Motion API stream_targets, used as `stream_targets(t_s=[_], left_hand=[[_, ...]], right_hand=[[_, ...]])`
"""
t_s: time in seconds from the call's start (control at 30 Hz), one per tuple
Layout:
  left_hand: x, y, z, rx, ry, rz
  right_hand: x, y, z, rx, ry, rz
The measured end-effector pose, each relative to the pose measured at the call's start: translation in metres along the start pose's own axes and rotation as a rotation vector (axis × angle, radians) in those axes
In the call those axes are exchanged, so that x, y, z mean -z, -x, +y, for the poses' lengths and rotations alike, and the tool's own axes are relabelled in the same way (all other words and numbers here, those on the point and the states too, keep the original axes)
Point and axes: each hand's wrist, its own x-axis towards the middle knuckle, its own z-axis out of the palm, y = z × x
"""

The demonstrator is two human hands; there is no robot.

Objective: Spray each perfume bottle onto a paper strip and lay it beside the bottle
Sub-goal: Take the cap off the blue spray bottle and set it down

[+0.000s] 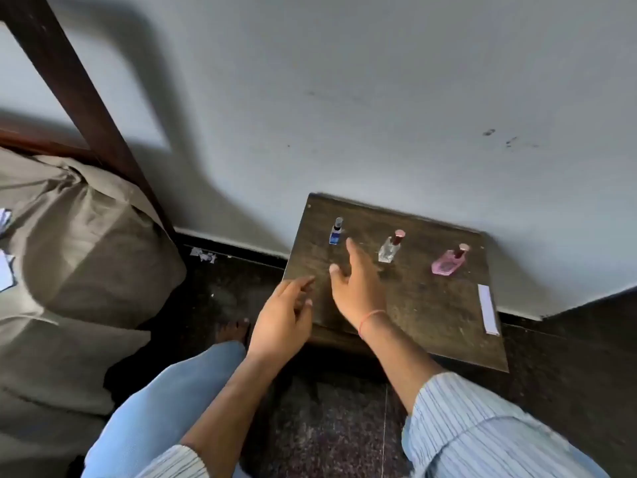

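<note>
A small dark wooden tabletop [431, 305] was seen set against a pale wall, its far edge touching the wall. Three perfume bottles were stood in a row along the far edge: a small blue bottle [335, 232] near the far left corner, a clear glass bottle [390, 247] with a reddish cap at the middle, and a pink bottle [448, 260] toward the far right corner, all capped and well apart from one another. A stack of white paper strips [488, 309] was laid along the right edge, apart from the pink bottle.

The right hand [358, 288] was held out over the left part of the tabletop, its grip spread and empty, the forefinger stretched toward the blue bottle and ending just beside it without touching it. A thin red thread was worn at that wrist. The left hand [282, 319] was held at the near left corner of the tabletop, its grip loosely curled and holding nothing, the fingertips just over the left edge.

Striped shirt sleeves were pushed up on both forearms, and a knee in light blue jeans [165, 391] was seen below the left arm. A bed [69, 253] with an olive cover was seen to the left, on a dark speckled floor.
</note>
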Motion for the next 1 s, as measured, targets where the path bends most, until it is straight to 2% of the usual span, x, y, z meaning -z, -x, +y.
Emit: stream_targets(t_s=[0.13, 0.23, 0.33, 0.4, 0.53, 0.63, 0.73, 0.83, 1.0], left_hand=[[0.011, -0.042, -0.003, 0.087, 0.104, 0.070], [0.017, -0.054, 0.000, 0.108, 0.179, 0.070], [0.020, -0.058, 0.001, 0.128, 0.272, 0.050], [0.017, -0.060, 0.003, 0.119, 0.343, 0.039], [0.000, -0.066, 0.008, 0.061, 0.419, -0.094], [-0.018, -0.069, 0.018, 0.002, 0.455, -0.305], [-0.032, -0.068, 0.026, -0.021, 0.446, -0.463], [-0.045, -0.071, 0.033, -0.015, 0.474, -0.489], [-0.056, -0.075, 0.037, 0.000, 0.540, -0.505]], right_hand=[[-0.026, -0.069, 0.005, -0.112, -0.071, 0.110], [-0.039, -0.089, 0.014, -0.065, -0.069, 0.189], [-0.038, -0.083, 0.018, -0.051, -0.132, 0.194], [-0.028, -0.063, 0.020, 0.026, -0.203, 0.159], [0.019, 0.000, 0.032, 0.132, -0.225, 0.034], [0.052, 0.046, 0.058, 0.110, -0.217, -0.074], [0.061, 0.056, 0.082, 0.106, -0.251, -0.068], [0.060, 0.038, 0.093, 0.167, -0.217, -0.038], [0.071, 0.016, 0.111, 0.222, -0.249, -0.138]])
